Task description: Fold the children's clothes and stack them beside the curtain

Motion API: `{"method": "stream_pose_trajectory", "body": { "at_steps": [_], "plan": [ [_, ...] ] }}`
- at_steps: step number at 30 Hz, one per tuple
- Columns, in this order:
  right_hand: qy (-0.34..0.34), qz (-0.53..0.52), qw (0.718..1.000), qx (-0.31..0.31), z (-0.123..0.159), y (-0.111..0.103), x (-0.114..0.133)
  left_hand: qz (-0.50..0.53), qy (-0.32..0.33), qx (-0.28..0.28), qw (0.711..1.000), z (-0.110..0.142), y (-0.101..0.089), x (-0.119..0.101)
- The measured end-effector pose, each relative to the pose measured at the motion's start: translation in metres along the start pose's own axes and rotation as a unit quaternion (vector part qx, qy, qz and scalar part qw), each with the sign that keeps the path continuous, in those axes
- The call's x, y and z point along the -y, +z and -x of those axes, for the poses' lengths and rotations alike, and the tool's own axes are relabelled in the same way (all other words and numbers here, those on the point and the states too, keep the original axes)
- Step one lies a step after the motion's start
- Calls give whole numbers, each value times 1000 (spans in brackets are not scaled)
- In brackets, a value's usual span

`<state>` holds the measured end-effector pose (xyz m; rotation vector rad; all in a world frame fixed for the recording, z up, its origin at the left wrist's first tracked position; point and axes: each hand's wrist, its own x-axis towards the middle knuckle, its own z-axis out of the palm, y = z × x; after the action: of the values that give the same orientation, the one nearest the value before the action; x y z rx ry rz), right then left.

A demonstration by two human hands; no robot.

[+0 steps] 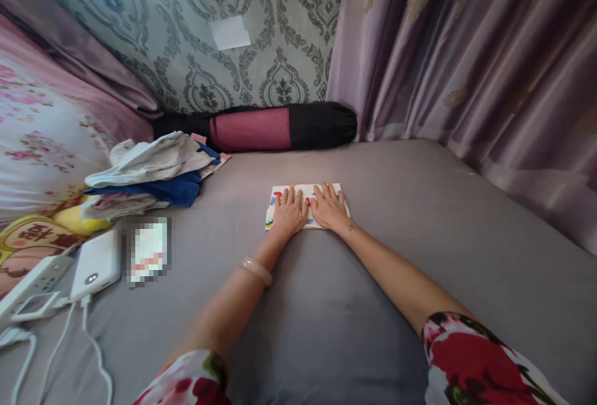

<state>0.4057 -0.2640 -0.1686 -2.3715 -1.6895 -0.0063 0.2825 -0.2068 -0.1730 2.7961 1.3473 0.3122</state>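
A folded white cloth [308, 192] with red, blue and yellow patches lies flat on the grey bed sheet [373, 343]. Palm down on its left half rests my left hand [290, 211], fingers stretched forward. My right hand [328, 206] presses flat on the right half, its fingers spread. The two thumbs nearly meet in the middle. Both hands cover much of the cloth, so its folds beneath them are hidden. What kind of cloth item it is cannot be made out.
Left stand a pile of folded clothes [153, 162], a white power bank [97, 262] with cables, a power strip [40, 283] and a blurred-out item [149, 249]. A black and maroon roll bag [252, 129] lies along the wall. Purple curtains [420, 50] hang at right.
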Motion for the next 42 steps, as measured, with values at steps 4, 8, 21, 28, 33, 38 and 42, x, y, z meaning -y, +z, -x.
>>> {"method": "stream_pose_trajectory", "body": {
  "at_steps": [4,8,21,28,33,38,42],
  "plan": [
    [3,0,1000,5,0,-1,1,1,-3,4,1000,0,1,-1],
    [4,-1,1000,20,0,-5,1,15,0,20,1000,-1,-4,0],
    [-48,-37,998,25,-10,3,38,53,-80,-49,994,18,-10,42],
    [-48,-31,998,33,-11,9,35,114,-106,-71,985,22,-5,62],
    [-41,-17,998,43,-14,3,41,139,-147,-91,975,20,-5,64],
    [-42,-31,998,23,-22,-1,66,157,-176,-117,965,20,-4,68],
    [-38,-48,998,17,-25,4,79,166,-183,-118,962,20,-3,69]
  ]
}}
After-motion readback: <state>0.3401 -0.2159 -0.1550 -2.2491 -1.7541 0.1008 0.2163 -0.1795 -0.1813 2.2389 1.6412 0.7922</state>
